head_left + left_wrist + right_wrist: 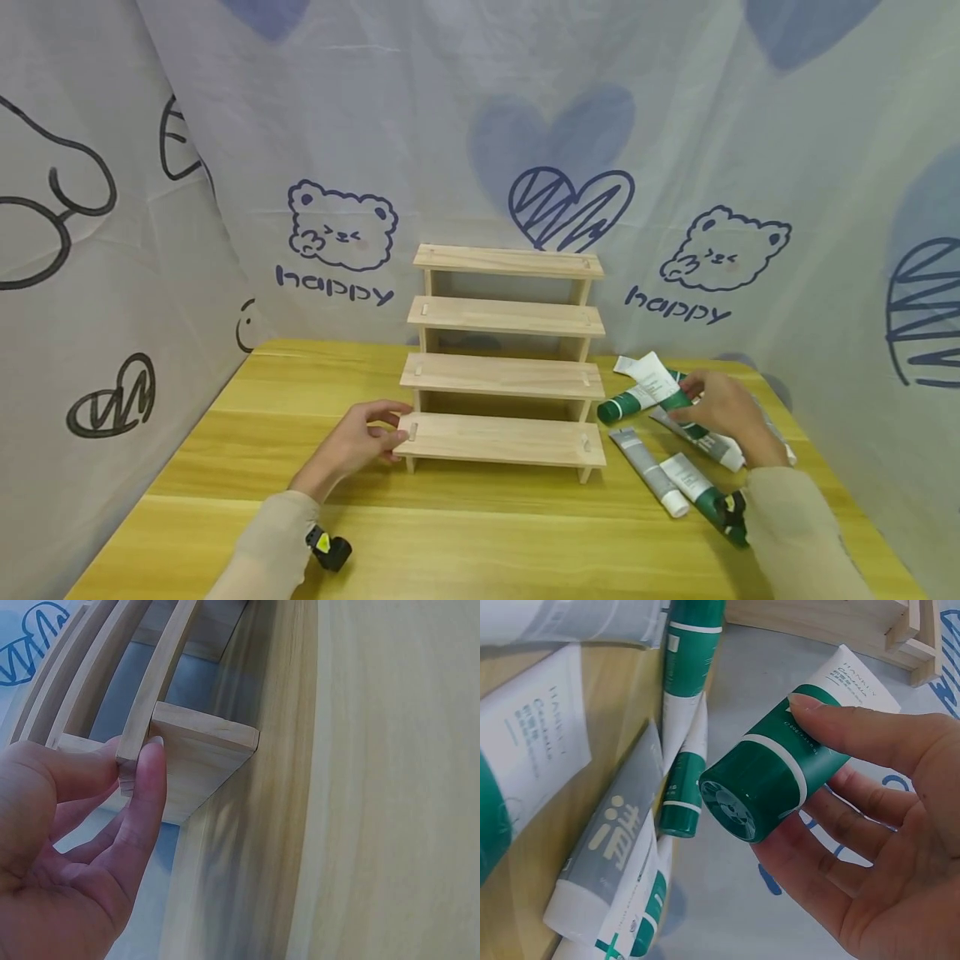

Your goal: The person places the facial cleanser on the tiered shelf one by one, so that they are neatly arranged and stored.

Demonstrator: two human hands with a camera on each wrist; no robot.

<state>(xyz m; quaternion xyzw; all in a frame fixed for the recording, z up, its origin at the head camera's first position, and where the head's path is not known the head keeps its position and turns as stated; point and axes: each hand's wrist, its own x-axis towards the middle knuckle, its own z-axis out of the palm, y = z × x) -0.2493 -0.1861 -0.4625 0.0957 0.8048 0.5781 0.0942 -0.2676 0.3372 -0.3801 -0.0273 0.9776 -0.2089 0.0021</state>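
A stepped wooden display rack [501, 375] with several shelf boards stands at the back middle of the table. My left hand [358, 439] pinches the left end of its lowest board [154, 697] between thumb and fingers. Over the pile of tubes at the right, my right hand [726, 410] grips a green and white squeeze tube [776, 769]. Its green cap end points toward the camera in the right wrist view, with the thumb on one side and fingers on the other. Beneath that hand, some of the tubes are partly hidden.
Beside the rack's right end lie a grey tube [649, 472] with a white cap and a green and white tube [697, 490]. Another green-capped tube [627, 405] lies behind them. A printed cloth [450, 125] hangs behind the wooden table [450, 533] and along its sides.
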